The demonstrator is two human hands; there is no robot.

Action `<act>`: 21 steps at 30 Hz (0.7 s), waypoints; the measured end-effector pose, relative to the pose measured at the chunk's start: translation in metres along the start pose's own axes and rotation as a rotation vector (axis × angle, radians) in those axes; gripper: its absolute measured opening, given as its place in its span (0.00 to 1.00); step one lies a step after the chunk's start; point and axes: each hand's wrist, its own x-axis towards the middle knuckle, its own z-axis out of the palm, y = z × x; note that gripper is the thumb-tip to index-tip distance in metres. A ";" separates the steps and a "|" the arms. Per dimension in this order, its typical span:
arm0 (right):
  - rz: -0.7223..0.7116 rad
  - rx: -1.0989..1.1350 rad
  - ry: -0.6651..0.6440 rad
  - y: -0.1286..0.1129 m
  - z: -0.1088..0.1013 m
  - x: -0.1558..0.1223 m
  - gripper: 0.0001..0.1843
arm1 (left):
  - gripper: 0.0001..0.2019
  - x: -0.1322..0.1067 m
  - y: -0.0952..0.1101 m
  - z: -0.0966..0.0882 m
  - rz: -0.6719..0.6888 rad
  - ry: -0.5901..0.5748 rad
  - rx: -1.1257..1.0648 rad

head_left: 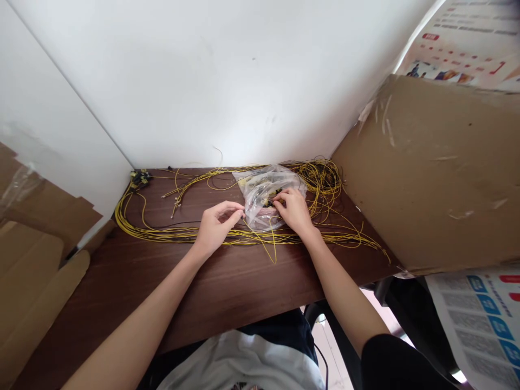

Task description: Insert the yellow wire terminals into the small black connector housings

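Note:
A clear plastic bag (260, 197) lies open on the dark brown table, with small black and yellow parts (268, 202) inside. Over its mouth is my right hand (293, 210), thumb and fingertips closed together among those parts; what they grip is too small to make out. Just left of the bag, my left hand (219, 225) pinches the end of a thin yellow wire (266, 246). That wire loops down in front of the bag. Beneath both hands runs a long bundle of yellow and black wires (162, 234).
A tangled coil of yellow and black wires (325, 179) sits at the back right. Black connectors (140, 177) lie in the far left corner. Cardboard panels (450, 173) stand on the right, more cardboard (36, 260) on the left, and a white wall (227, 81) behind.

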 end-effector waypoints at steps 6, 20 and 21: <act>0.015 0.004 0.013 -0.002 -0.001 -0.001 0.05 | 0.10 -0.001 -0.001 -0.001 0.012 -0.006 0.004; -0.111 0.445 0.240 -0.027 -0.014 -0.005 0.06 | 0.09 0.000 -0.002 0.001 -0.009 0.016 -0.059; -0.124 0.496 0.225 -0.031 -0.013 -0.007 0.06 | 0.09 0.000 -0.002 0.002 -0.007 0.019 -0.058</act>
